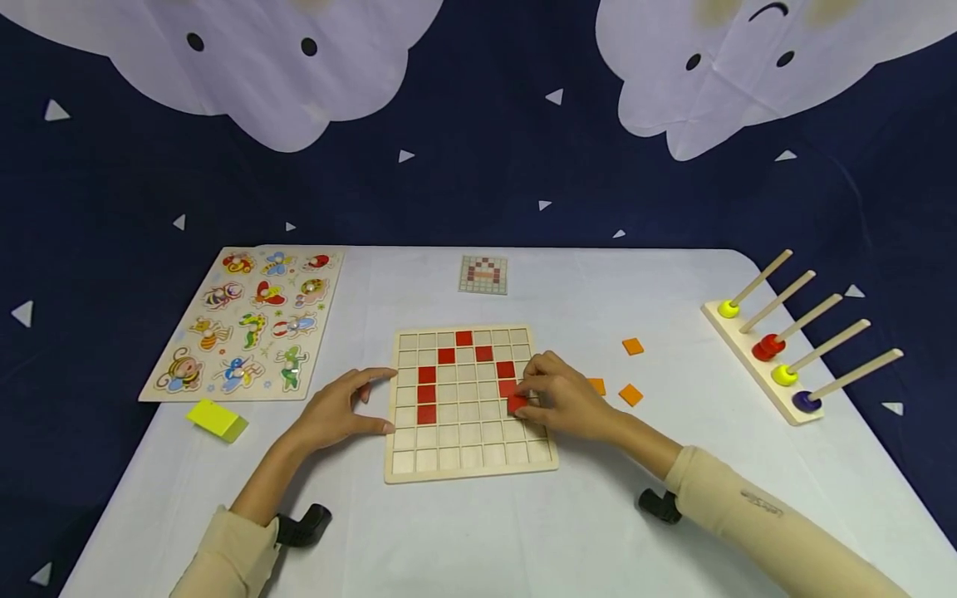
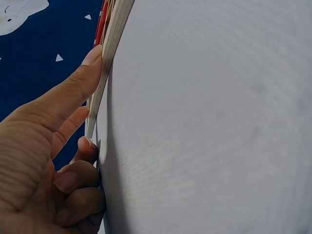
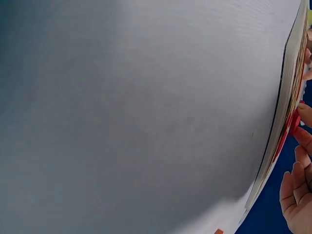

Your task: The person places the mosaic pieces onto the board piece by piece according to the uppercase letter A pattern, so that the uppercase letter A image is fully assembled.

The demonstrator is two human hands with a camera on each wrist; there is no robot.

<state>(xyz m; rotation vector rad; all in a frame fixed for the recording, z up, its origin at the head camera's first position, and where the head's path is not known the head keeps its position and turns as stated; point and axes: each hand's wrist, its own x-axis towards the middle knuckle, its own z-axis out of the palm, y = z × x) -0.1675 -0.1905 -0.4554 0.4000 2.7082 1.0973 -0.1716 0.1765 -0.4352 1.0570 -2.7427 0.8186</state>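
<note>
A wooden grid board [image 1: 463, 457] lies on the table between the hands, with several red square tiles [image 1: 426, 394] in its cells. My right hand [image 1: 566, 399] is over the board's right side and pinches a red square tile [image 1: 516, 404] between thumb and index finger. That tile [image 3: 295, 122] appears tilted at the board's surface in the right wrist view. My left hand [image 1: 340, 411] touches the board's left edge with thumb and index finger spread apart. The left thumb [image 2: 73, 90] rests against the board's side [image 2: 109, 53] in the left wrist view, the lower fingers bent.
Orange tiles [image 1: 631, 394] lie right of the board. A small pattern card [image 1: 483, 286] lies behind it. An insect puzzle board [image 1: 247, 324] and a yellow block [image 1: 217, 420] are at the left. A pegged bead stand [image 1: 763, 365] stands at the right.
</note>
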